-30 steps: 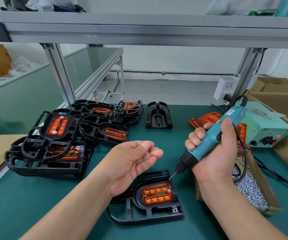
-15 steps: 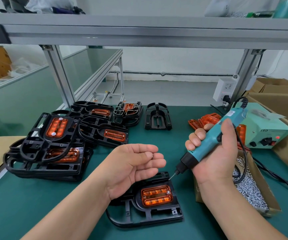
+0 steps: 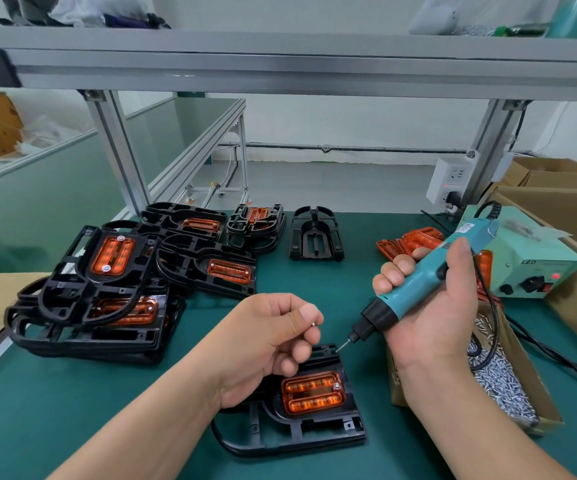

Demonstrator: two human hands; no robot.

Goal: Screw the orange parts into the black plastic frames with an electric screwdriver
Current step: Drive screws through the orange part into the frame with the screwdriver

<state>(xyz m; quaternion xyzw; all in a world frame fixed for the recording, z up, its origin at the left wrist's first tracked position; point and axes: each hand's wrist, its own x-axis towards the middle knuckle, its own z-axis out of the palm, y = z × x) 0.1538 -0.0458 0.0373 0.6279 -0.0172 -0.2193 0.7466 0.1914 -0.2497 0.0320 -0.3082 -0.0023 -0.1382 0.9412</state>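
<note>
A black frame (image 3: 290, 424) lay flat at the near middle of the green mat (image 3: 55, 410), with an orange part (image 3: 313, 392) seated in its recess and one screw head (image 3: 337, 386) showing at the part's right end. The left hand (image 3: 269, 344) hovered over the frame's far left corner, fingers curled, thumb and forefinger pinching a small screw (image 3: 313, 324). The right hand (image 3: 432, 306) was wrapped around a teal screwdriver (image 3: 415, 282), which tilted down to the left; its bit tip (image 3: 340, 348) sat just above the frame's far edge, close to the pinched screw but apart from it. Just right of the frame, touching or nearly so, stood an open cardboard box (image 3: 526, 386) of loose screws, leaving little room on that side. A power unit (image 3: 536, 261) stood at the far right, its cable (image 3: 557, 355) trailing across the mat beside the box. Loose orange parts (image 3: 408, 240) lay far right of centre. A pile of finished frames (image 3: 107, 289) filled the left, well apart from the working frame, with bare mat between and along the near edge. A single empty frame (image 3: 316, 233) lay at the far middle.
</note>
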